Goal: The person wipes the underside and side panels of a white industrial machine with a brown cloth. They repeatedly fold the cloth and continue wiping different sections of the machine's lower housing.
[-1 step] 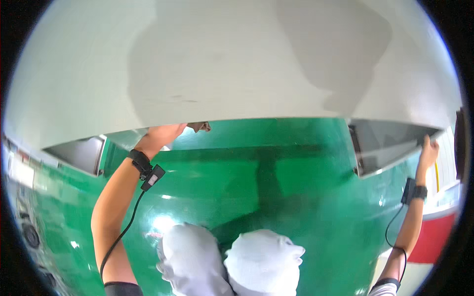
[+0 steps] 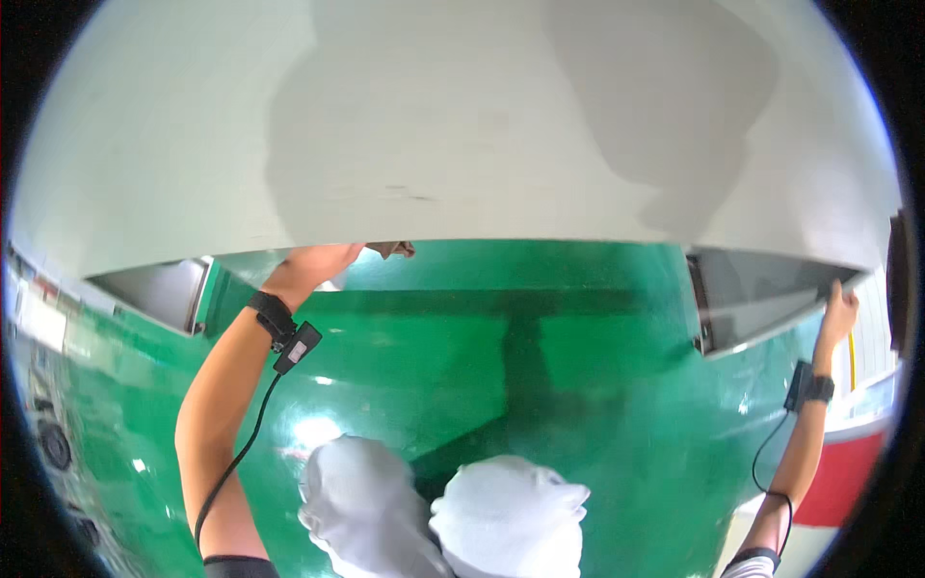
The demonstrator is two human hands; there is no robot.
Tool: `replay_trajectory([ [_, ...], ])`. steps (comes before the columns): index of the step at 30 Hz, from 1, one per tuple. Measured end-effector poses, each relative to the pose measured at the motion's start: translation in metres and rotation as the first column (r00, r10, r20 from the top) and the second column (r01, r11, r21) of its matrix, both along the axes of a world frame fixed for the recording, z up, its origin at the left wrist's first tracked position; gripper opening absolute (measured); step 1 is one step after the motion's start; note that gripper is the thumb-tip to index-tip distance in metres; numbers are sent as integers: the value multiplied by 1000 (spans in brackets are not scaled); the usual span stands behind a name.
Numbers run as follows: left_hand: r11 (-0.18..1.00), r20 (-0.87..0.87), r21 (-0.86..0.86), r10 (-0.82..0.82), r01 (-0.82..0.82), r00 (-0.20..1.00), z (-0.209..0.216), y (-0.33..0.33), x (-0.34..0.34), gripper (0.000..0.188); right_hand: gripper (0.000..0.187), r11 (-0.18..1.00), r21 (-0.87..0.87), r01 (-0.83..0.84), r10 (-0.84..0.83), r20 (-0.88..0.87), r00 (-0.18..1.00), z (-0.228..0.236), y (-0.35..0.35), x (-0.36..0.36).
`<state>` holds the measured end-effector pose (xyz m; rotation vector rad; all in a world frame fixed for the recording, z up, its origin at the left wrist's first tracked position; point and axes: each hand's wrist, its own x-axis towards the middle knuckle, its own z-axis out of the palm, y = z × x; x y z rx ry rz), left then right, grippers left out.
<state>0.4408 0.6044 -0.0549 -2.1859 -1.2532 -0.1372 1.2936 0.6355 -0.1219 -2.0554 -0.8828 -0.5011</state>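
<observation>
A large light-grey panel fills the upper view, its near edge running across in front of me. My left hand reaches under that edge, left of the middle. A crumpled brown cloth sticks out beside it, apparently gripped, though the fingers are mostly hidden behind the panel. At the far right, my right hand is closed at the panel's corner, next to a dark grey metal side piece. Each wrist wears a black strap with a small device and a cable.
A second metal side piece stands under the panel's left end. The floor is glossy green. My feet are in white covers. A red surface lies at the lower right, beyond my right forearm. Blurred equipment lines the far left.
The panel's edge sits slightly lower in view, and its dark scuff marks have shifted right. My right hand appears slightly lower; my left hand stays almost in place with the cloth.
</observation>
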Motion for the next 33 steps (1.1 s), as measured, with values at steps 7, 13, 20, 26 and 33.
replay_trajectory([
  [7, 957, -141, -288, 2, -43, 990, -81, -20, 16, 22, 66, 975, -150, -166, 174, 36, 984, -44, 36, 49],
  [13, 949, 242, -306, -6, 82, 970, -96, -25, 29, 24, 68, 982, -111, -152, 170, 180, 969, 1, 19, 55],
  [20, 888, 559, -425, 409, -175, 722, -148, -142, -26, 23, 64, 994, 79, -71, 57, 169, 984, 9, 30, 19],
  [26, 775, 583, -528, 628, -346, 516, -192, -226, -59, 23, 70, 982, 124, -144, 122, 171, 978, 19, 30, 13],
  [33, 927, 755, -341, 367, -153, 543, -173, -131, -12, 24, 71, 968, 168, -186, 158, 165, 974, 12, 28, 4],
])
